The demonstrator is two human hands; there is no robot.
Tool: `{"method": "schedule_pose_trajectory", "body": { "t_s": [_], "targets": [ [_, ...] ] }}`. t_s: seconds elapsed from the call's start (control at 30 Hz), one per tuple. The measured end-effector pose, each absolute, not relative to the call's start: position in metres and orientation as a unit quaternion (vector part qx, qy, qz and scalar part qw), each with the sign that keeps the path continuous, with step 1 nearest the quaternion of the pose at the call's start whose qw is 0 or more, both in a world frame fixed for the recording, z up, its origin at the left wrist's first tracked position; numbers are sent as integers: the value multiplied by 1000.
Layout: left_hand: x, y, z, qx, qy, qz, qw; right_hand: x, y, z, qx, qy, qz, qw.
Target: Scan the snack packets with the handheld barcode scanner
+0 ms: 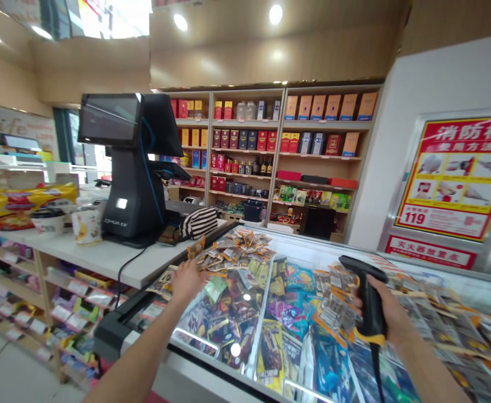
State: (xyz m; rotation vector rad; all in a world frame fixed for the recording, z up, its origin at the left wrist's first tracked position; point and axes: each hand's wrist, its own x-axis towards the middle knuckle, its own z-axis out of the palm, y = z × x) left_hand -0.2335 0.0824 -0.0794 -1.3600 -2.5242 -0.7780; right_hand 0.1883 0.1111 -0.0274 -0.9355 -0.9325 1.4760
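Note:
My right hand (390,313) is wrapped round the grip of a black barcode scanner (365,291) with a yellow band, its head pointing left over small snack packets (333,296) lying on the glass lid of a chest freezer (212,350). My left hand (187,280) reaches forward to a pile of small snack packets (229,249) at the freezer's far left end; its fingers rest on or among the packets, and whether they grip one is hidden. Frozen treats show through the glass.
A black checkout terminal (134,162) stands on the white counter (98,254) at left, with a striped pouch (198,222), cups and snack bags beside it. Shelves of boxes and bottles (270,145) line the back wall. A red fire-hydrant poster (459,173) hangs at right.

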Motion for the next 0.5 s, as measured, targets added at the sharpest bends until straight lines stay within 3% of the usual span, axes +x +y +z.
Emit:
{"method": "schedule_pose_trajectory", "body": {
  "t_s": [0.07, 0.2, 0.5],
  "targets": [
    [-245, 68, -77, -422, -862, -265, 90, 183, 109, -26, -392, -387, 627, 551],
    [-247, 52, -83, -411, -868, -279, 3, 174, 105, -25, -394, -377, 640, 540],
    [-140, 98, -90, -483, -711, -456, -229, 166, 89, -25, -374, -390, 668, 511]
  ]
}}
